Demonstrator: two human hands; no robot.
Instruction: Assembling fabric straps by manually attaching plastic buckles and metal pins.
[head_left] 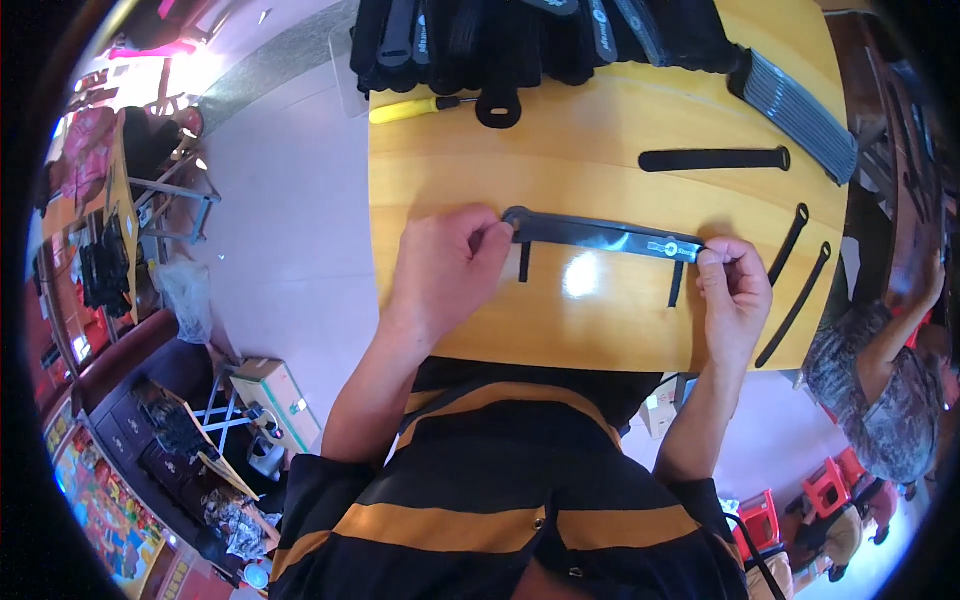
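Stretched between my two hands is a black hook-and-loop strap (600, 236) with a pale printed mark near its right end. My left hand (445, 265) pinches its looped end, and my right hand (735, 290) grips the other end between thumb and fingers. Two short black strips, one on the left (524, 263) and one on the right (676, 287), show just below the held strap. Beyond it lies a single black strap (712, 159). Two narrow looped straps, an upper (790, 243) and a lower (797, 305), rest beside my right hand.
Across the far edge of the yellow wooden table (480, 320) spreads a heap of black straps (465, 40). A yellow-handled screwdriver (405, 110) lies before it. At the far right sits a stack of dark straps (800, 120). A person (865, 385) is at the right; red stools (825, 487) stand behind.
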